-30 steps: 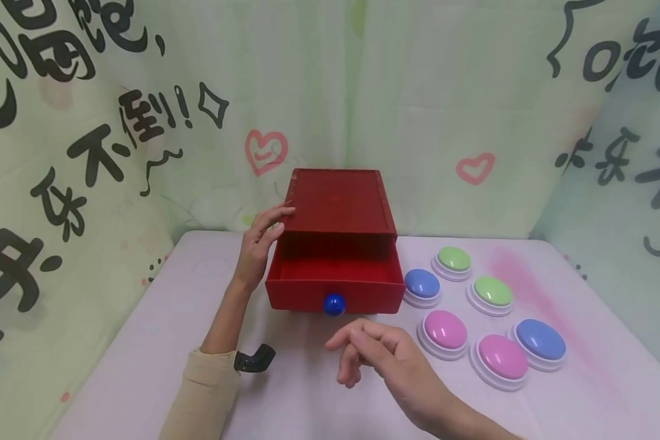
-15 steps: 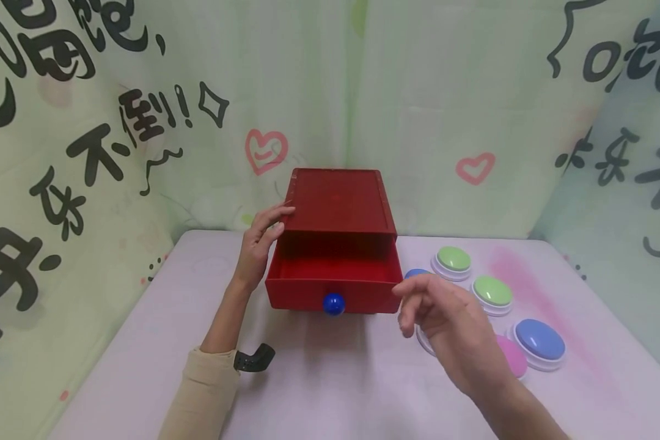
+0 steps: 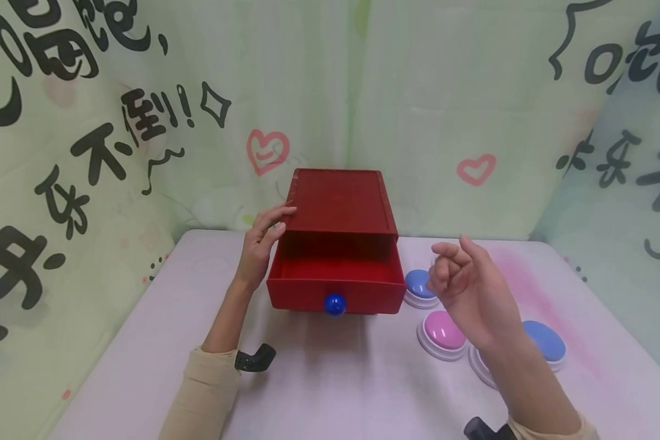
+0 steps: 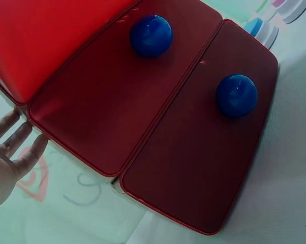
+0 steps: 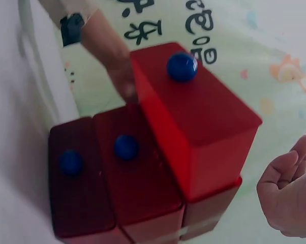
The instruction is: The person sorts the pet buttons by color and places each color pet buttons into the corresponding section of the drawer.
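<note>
A red drawer cabinet stands at the back middle of the table, its top drawer pulled out and nothing showing inside. The drawer's front carries a round blue knob. Two lower drawers, pushed in, show in the left wrist view: the middle drawer and the bottom drawer. My left hand touches the cabinet's left side with its fingertips. To the right of the cabinet, my right hand is raised over the push buttons, fingers loosely bent and holding nothing.
Right of the cabinet sit a blue push button, a pink push button and another blue one partly behind my right forearm. The green buttons are hidden by that hand. A printed curtain hangs behind the white table.
My right hand has moved from in front of the blue knob rightward and up, over the buttons. The left hand and the pulled-out drawer stay where they were.
</note>
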`<state>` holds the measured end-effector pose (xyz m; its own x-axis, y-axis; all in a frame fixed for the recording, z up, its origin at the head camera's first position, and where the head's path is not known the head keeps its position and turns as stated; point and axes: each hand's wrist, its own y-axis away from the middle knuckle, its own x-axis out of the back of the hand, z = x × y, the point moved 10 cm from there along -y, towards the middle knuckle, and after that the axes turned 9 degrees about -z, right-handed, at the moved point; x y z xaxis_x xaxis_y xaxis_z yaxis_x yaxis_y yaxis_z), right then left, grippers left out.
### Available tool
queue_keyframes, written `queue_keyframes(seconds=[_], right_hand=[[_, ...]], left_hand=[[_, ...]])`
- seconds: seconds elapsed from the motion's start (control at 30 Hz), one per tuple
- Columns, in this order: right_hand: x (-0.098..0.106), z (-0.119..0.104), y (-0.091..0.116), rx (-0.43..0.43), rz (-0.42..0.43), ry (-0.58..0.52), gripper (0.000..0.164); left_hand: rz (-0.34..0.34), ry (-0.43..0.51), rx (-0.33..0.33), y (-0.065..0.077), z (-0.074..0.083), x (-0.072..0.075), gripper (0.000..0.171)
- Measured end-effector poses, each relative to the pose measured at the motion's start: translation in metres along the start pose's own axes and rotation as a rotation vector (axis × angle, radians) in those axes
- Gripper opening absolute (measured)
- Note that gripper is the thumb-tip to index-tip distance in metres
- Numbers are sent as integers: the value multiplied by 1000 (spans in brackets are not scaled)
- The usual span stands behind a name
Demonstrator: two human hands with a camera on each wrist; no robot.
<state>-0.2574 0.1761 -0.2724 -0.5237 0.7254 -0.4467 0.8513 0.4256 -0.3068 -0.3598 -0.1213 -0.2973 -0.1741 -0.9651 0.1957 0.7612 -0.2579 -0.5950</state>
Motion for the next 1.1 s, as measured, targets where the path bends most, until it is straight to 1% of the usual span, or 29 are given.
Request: queue_keyframes(seconds=[0.23,0.3,0.4,0.5,0.6,0.67,0.77,0.83,0.93,1.03,1.1], right_hand=[[39,5,-10,-55,149,119,36],[51,7,-12,-77,181,169,34],[69,9,-14,-118,223,279,31],[87,9,-15,-179,244,426,28],[104,7,-14,-249,259,609,29],[114,4,-15,-289,265,749,38],[125,-2,-14,-325,271,985,54],[130,-8,-14,-318,272,1122,59],[138,-16,-13,-282,275,1263,54],[147,-21,-13,-254,266,1340,50],[154,-21,-12,-270,259,1392,51]], left_hand=[[-5,1,-3,1,-1,0,44],[-4,-5,-4,1,-2,1,44],[0,-9,-7,0,-2,1,43],[-1,-11,-12,0,-2,1,43],[-3,-16,-17,-1,-1,0,43],[-3,-19,-18,-1,-1,0,43],[-1,-16,-16,-1,-2,1,43],[-1,-13,-17,-1,-2,1,43],[-2,-13,-16,-1,-3,1,44],[-1,-13,-15,-1,-3,1,44],[-2,-13,-14,-1,-3,0,44]])
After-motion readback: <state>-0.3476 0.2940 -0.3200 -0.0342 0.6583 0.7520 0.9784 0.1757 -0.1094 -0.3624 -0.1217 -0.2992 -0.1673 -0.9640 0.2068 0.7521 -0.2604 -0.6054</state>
